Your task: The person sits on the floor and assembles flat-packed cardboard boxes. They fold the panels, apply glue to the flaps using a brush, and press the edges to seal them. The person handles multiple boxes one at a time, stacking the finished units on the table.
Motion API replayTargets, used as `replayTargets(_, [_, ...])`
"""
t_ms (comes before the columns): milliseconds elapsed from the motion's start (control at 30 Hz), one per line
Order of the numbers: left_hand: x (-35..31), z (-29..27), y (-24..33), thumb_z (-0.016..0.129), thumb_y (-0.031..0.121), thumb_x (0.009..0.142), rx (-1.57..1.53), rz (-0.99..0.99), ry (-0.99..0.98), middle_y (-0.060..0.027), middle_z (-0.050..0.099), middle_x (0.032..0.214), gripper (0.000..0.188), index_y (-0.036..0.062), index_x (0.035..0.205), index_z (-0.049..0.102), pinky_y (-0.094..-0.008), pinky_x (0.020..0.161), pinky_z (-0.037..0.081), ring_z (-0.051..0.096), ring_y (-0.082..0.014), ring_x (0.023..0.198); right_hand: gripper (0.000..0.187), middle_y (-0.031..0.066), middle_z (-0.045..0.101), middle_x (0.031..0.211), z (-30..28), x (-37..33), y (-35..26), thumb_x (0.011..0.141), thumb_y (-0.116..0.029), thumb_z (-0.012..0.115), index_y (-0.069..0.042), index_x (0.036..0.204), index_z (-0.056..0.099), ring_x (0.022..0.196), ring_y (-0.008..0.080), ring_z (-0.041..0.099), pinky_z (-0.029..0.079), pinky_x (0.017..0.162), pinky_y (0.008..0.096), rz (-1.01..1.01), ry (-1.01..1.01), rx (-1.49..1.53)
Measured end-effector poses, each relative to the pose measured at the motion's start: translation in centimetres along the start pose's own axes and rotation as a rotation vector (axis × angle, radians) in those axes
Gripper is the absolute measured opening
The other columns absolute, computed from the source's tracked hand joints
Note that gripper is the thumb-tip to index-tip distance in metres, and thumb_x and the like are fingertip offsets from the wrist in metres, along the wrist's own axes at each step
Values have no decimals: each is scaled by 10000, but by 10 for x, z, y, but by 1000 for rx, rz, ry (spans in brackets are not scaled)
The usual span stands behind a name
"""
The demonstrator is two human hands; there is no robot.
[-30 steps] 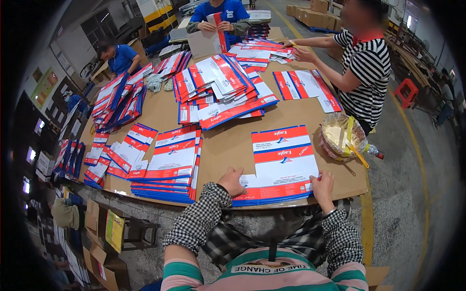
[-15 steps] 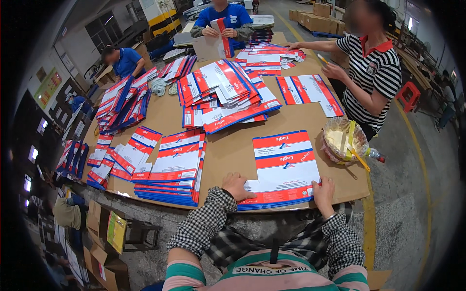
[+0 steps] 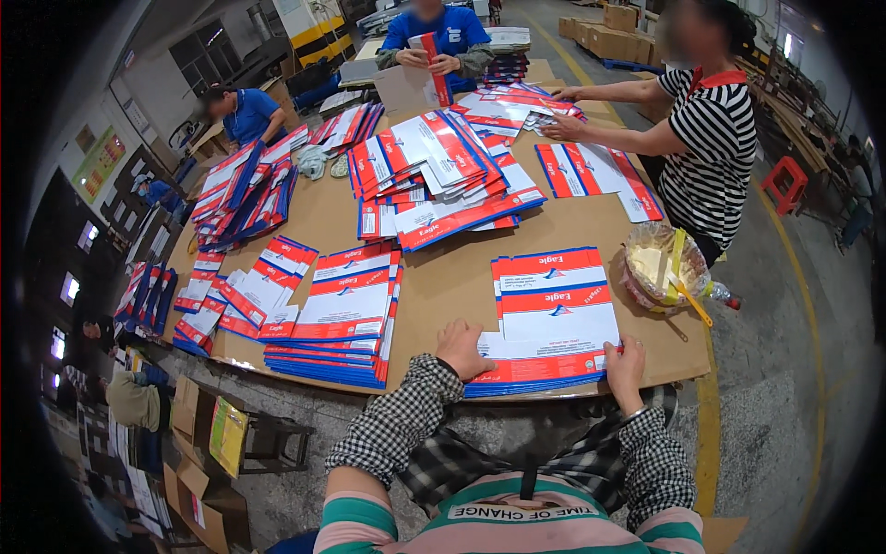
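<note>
At far left, printed cardboard sheets in white, red and blue lie in a jumbled pile, not squared up. Nearer the person, loose sheets overlap at angles. Next comes a neat stack, close to the near edge of the brown table; its layers line up well, so this part looks done. Farther back, mid-table, the middle pile lies skewed and seems left to straighten. Between neat stack and left hand, a bare strip gives some room sideways.

The left hand rests at the left edge of the front stack, fingers spread, thumb apart. The front stack lies flat between both hands, along the near edge, its left side slightly stepped; squaring it looks nearly finished. Above it is bare table, up to the middle pile. The right hand cups the stack's right edge, thumb at the rim; whether it pinches, I cannot tell.

Beyond, at the right edge, a lined bowl of pale paste leaves little elbow room on that side.
</note>
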State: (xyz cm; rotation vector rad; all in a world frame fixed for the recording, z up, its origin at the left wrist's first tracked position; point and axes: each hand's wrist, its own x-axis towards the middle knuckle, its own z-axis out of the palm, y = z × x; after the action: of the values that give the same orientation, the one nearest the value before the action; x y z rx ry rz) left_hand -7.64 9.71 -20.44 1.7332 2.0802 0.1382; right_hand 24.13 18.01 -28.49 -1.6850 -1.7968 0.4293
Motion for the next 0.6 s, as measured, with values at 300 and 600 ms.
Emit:
replayTargets(300, [26, -2, -17, 774, 342, 653, -7, 10, -98, -147, 622, 1036, 543, 29, 1073, 633, -445, 972, 315, 487, -335, 1152, 420, 216, 562, 1103, -12, 3, -28, 782, -169, 703, 6, 1148, 594, 1052, 392, 510, 417, 901, 475, -152, 74, -61])
replayTargets(600, [30, 52, -20, 587, 335, 835, 273, -111, 123, -132, 428, 1427, 429, 130, 1210, 628, -584, 1072, 260, 333, -397, 1332, 451, 211, 440, 1383, 32, -24, -117, 920, -334, 527, -122, 1317, 519, 1314, 408, 358, 285, 1061, 576, -849, -502, -68])
